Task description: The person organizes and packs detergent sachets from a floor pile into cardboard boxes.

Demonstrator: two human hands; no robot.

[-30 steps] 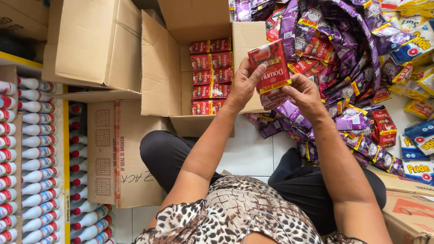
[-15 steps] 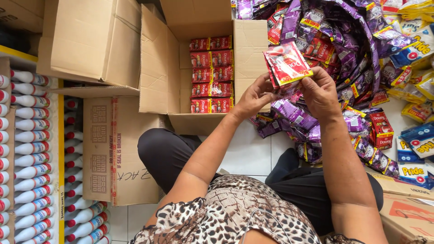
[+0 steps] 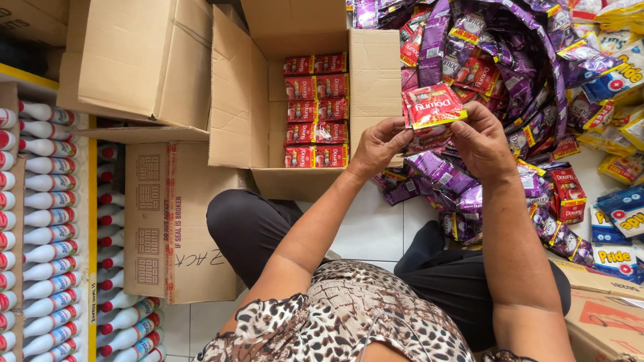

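Both my hands hold a stack of red sachets [image 3: 433, 110] over the floor, to the right of an open cardboard box [image 3: 376, 74]. My left hand [image 3: 379, 144] grips the stack's left lower edge and my right hand [image 3: 477, 137] grips its right side. Inside the box, red sachets [image 3: 316, 110] stand packed in two neat columns. A large heap of purple and red sachets [image 3: 510, 87] lies right behind and under my hands.
Blue and yellow sachets [image 3: 617, 221] lie at the right edge. More cardboard boxes [image 3: 144, 60] stand at left, one closed box [image 3: 178, 221] by my knee. Rows of white bottles with red caps [image 3: 40, 221] fill the left side. My legs rest on white floor tiles [image 3: 376, 228].
My hands have moved the red sachet stack from near the box's right flap to the right and lower, turning it from upright to nearly level.
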